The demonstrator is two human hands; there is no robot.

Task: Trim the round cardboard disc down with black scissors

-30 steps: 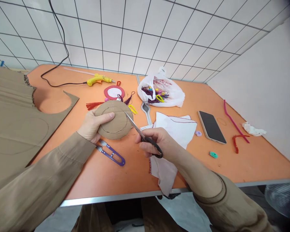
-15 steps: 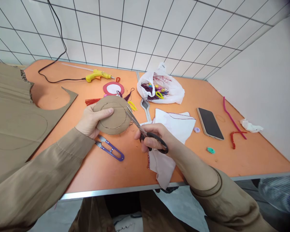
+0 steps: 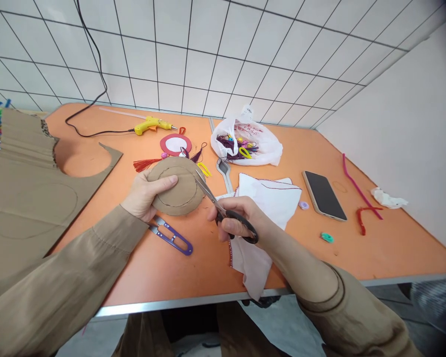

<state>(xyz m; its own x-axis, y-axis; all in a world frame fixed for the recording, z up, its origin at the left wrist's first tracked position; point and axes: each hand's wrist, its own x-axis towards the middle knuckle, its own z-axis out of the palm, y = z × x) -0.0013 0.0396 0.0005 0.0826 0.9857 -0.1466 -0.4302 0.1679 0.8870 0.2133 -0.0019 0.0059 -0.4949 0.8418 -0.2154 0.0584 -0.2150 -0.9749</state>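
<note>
A round cardboard disc point(image 3: 182, 191) with a smaller circle marked inside it is gripped by my left hand point(image 3: 144, 196), thumb on its top face. My right hand point(image 3: 241, 218) holds black-handled scissors point(image 3: 208, 192), their blades lying at the disc's right part, near the circle line. Purple thread snips point(image 3: 173, 237) lie on the table just below the disc. Beyond it are a red-rimmed round ornament point(image 3: 176, 144) with a white centre, a red tassel point(image 3: 145, 164) and a small yellow tool point(image 3: 203, 169), partly hidden.
On the left lies a large cardboard sheet point(image 3: 26, 198) with a round cut-out. A yellow glue gun point(image 3: 152, 125) trails a black cord. Behind my right hand are a white cloth point(image 3: 267, 196) and a plastic bag point(image 3: 265, 144) of craft bits. A phone point(image 3: 324, 195) and pipe cleaners point(image 3: 362, 186) lie right.
The whole view has shifted slightly, so things appear a little lower. My hands keep their grips on the disc and scissors, whose positions relative to each other look nearly the same.
</note>
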